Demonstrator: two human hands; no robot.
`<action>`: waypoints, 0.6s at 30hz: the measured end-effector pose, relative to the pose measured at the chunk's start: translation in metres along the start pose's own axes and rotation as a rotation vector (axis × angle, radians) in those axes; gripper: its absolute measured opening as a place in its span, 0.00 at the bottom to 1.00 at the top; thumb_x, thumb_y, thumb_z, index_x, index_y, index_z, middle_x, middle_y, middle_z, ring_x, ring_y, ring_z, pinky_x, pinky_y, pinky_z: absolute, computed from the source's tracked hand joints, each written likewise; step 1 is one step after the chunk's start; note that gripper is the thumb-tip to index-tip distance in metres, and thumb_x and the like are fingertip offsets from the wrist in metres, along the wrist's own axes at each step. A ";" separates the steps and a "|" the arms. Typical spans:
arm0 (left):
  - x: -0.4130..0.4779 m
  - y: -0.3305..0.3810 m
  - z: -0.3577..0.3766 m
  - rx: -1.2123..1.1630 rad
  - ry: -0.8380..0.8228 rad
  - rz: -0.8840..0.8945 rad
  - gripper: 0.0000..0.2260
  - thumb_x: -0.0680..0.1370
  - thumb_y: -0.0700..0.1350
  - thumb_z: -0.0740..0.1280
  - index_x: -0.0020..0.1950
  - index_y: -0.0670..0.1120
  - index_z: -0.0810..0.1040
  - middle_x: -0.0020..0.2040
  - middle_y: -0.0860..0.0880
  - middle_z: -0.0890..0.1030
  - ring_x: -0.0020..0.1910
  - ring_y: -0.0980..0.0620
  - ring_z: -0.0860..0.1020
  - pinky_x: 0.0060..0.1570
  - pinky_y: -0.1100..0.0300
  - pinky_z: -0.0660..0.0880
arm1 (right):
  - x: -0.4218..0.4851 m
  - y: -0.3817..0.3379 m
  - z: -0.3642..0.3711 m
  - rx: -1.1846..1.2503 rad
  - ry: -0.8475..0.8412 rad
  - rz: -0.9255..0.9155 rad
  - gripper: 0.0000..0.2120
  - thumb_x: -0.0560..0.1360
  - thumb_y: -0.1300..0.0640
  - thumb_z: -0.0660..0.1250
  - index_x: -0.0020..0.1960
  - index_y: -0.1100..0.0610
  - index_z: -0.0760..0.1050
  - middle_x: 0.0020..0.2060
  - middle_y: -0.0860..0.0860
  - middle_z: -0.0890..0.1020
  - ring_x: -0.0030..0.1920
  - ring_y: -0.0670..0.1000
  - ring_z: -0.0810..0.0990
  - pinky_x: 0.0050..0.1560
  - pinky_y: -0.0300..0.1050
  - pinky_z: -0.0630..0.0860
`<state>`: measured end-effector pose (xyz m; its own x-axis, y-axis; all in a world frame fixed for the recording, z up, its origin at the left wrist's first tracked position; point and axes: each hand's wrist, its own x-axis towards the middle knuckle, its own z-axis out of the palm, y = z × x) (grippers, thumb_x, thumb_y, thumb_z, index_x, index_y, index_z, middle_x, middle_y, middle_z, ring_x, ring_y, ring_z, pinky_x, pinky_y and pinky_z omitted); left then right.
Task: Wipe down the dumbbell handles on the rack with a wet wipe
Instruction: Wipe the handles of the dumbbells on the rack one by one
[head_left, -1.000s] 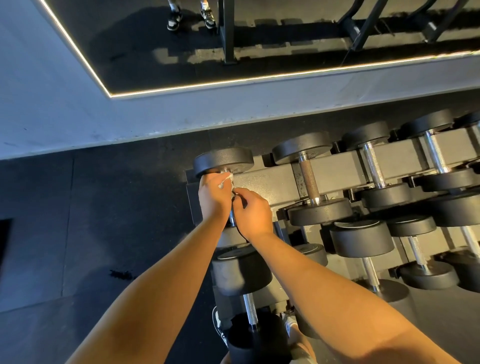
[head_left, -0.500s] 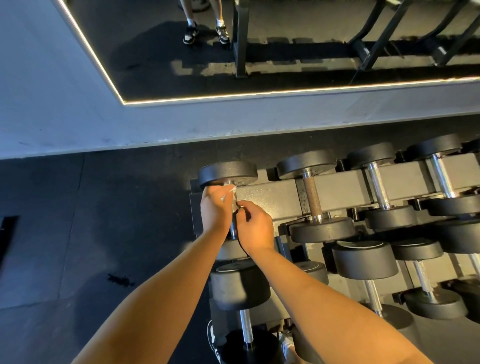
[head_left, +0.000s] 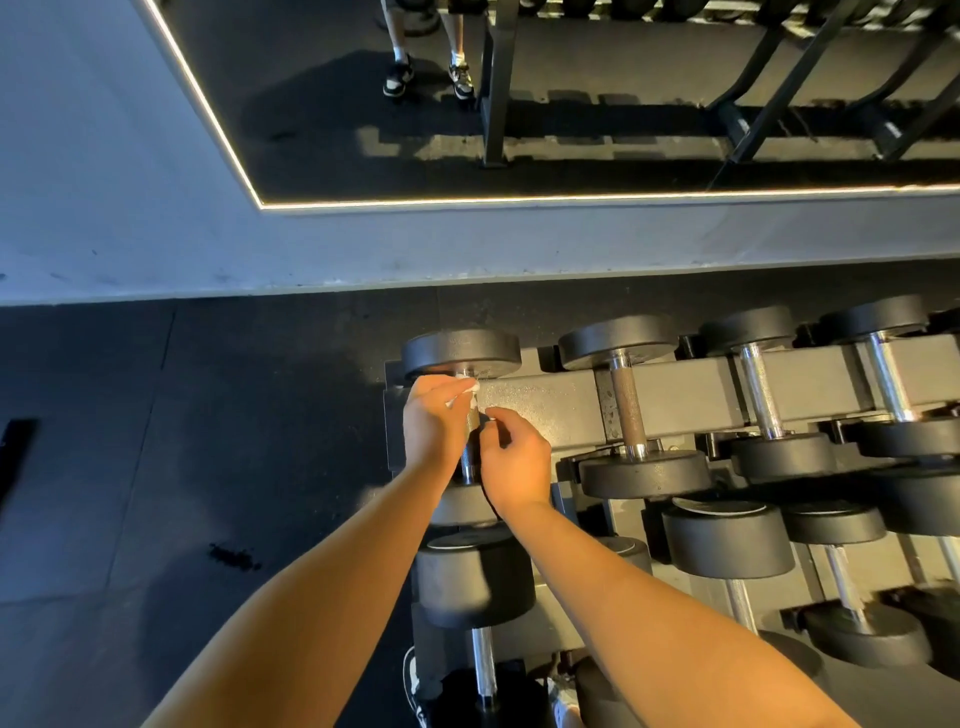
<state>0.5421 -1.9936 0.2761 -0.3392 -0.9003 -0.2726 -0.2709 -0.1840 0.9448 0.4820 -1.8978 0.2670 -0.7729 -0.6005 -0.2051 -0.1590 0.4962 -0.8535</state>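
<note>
1. Barely shifted since a second ago: left hand (head_left: 434, 423) still at the handle's (head_left: 468, 454) 12 o'clock end, right hand (head_left: 515, 462) loosened slightly.
2. Pinching the wipe (head_left: 462, 393) against the handle with left hand.
3. Curled at the handle's 3 o'clock side with right hand; gripping or only touching, cannot tell.
4. Resting leftmost on the rack's (head_left: 545, 410) top tier: dumbbell (head_left: 462, 353), likely heavy and stiff; no lifting needed.
5. Soft, damp, light wipe: best wrapped round the knurled handle, slid toward 6 o'clock.
</note>
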 end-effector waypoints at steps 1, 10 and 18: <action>-0.003 -0.003 -0.003 0.034 -0.026 0.006 0.05 0.80 0.44 0.70 0.52 0.43 0.83 0.46 0.48 0.84 0.42 0.62 0.81 0.40 0.69 0.76 | 0.000 0.000 -0.001 0.021 0.000 0.014 0.11 0.80 0.57 0.63 0.59 0.50 0.81 0.47 0.43 0.82 0.49 0.43 0.80 0.50 0.37 0.76; -0.021 -0.008 -0.025 0.338 -0.154 0.079 0.10 0.81 0.46 0.68 0.42 0.48 0.86 0.37 0.50 0.84 0.37 0.55 0.82 0.37 0.65 0.77 | -0.001 -0.001 -0.002 0.005 -0.038 -0.002 0.11 0.80 0.57 0.63 0.58 0.49 0.81 0.45 0.43 0.82 0.47 0.43 0.80 0.49 0.38 0.77; 0.001 -0.011 -0.012 0.183 -0.037 0.028 0.05 0.79 0.47 0.70 0.49 0.47 0.85 0.45 0.51 0.84 0.45 0.56 0.82 0.50 0.60 0.79 | 0.001 0.000 -0.003 -0.010 -0.040 -0.038 0.11 0.80 0.57 0.63 0.59 0.49 0.80 0.48 0.43 0.82 0.50 0.42 0.79 0.50 0.32 0.73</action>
<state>0.5553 -1.9975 0.2678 -0.3810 -0.8884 -0.2560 -0.4190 -0.0809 0.9044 0.4789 -1.8962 0.2682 -0.7412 -0.6432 -0.1920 -0.1938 0.4789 -0.8562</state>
